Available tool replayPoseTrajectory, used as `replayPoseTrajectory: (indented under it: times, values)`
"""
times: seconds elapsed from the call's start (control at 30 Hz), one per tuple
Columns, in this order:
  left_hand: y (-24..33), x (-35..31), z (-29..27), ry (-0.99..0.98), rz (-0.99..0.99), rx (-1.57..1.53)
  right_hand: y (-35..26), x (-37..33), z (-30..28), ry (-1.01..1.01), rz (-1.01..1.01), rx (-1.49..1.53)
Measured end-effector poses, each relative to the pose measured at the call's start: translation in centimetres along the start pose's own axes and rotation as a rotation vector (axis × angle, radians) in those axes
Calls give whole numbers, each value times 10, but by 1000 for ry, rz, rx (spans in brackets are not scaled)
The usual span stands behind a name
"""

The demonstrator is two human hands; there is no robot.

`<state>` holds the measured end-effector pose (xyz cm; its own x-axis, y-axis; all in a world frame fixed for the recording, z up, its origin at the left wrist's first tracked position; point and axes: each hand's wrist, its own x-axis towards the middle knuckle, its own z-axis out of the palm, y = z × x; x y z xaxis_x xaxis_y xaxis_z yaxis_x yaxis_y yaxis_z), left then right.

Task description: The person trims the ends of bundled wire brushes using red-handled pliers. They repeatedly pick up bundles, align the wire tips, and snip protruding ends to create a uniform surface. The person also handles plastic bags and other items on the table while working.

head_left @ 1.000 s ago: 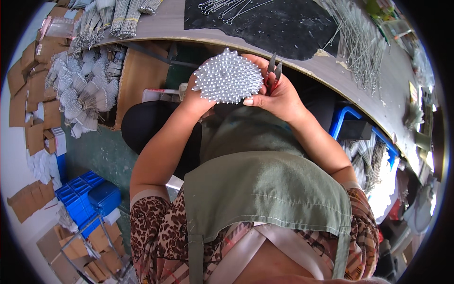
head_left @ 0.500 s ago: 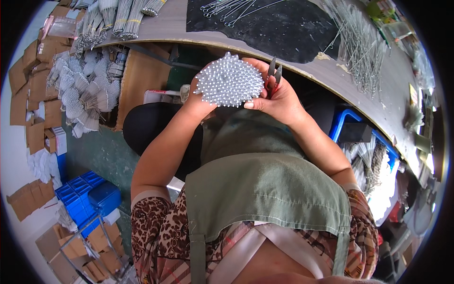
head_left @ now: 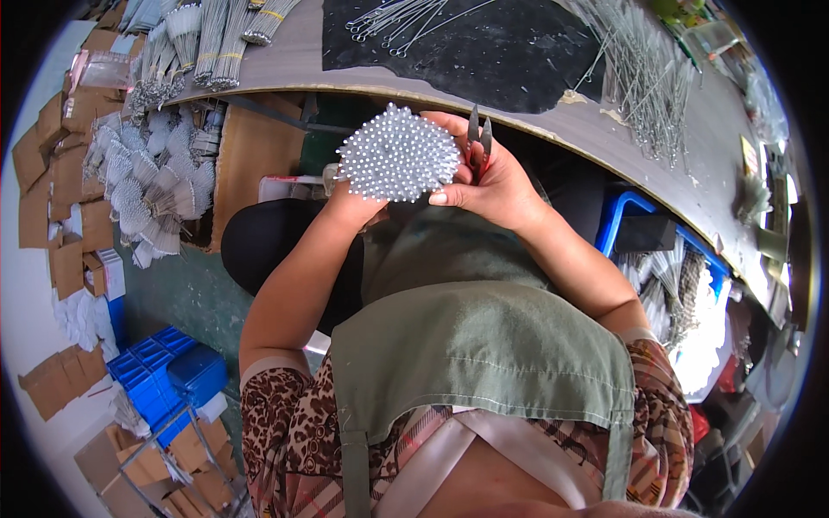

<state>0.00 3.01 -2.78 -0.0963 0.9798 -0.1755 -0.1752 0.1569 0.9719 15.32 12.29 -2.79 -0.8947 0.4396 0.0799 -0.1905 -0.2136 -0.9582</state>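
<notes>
A thick bundle of thin wire rods [head_left: 399, 155] faces me end-on, its many pale round tips forming a bumpy dome. Wrapped round its lower left side is my left hand [head_left: 352, 205], with most of its fingers hidden behind the bundle. My right hand [head_left: 496, 186] is closed round a pair of small scissors or snips [head_left: 479, 138] with red handles and dark blades pointing up, away from me. The thumb and fingers of that same hand also touch the right edge of the bundle. Both hands are above my lap, just short of the table edge.
The grey table [head_left: 285, 65] curves across the far side. On it lie a black mat [head_left: 509, 65], loose looped wires [head_left: 414, 26], tied bundles [head_left: 226, 43] and a wire pile [head_left: 652, 86]. A carton of pale bundles [head_left: 160, 186] stands left; a blue crate [head_left: 615, 220] is at right.
The bundle, both hands and the snips sit slightly further left and a little lower in view. The grip looks the same; the whole view has also shifted slightly.
</notes>
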Motion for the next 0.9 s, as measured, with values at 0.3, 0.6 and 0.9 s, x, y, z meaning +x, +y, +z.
replayPoseTrajectory:
  times: [0.3, 0.6, 0.9]
  values:
    - [-25, -2, -14, 60, 157, 77, -3, -17, -4, 54, -12, -108]
    - [-24, 0, -26, -60, 514, 590, -15, -99, -42, -124, 435, -675]
    - [-15, 5, -17, -8, 680, 1092, 4, -110, -37, 4, 261, -717]
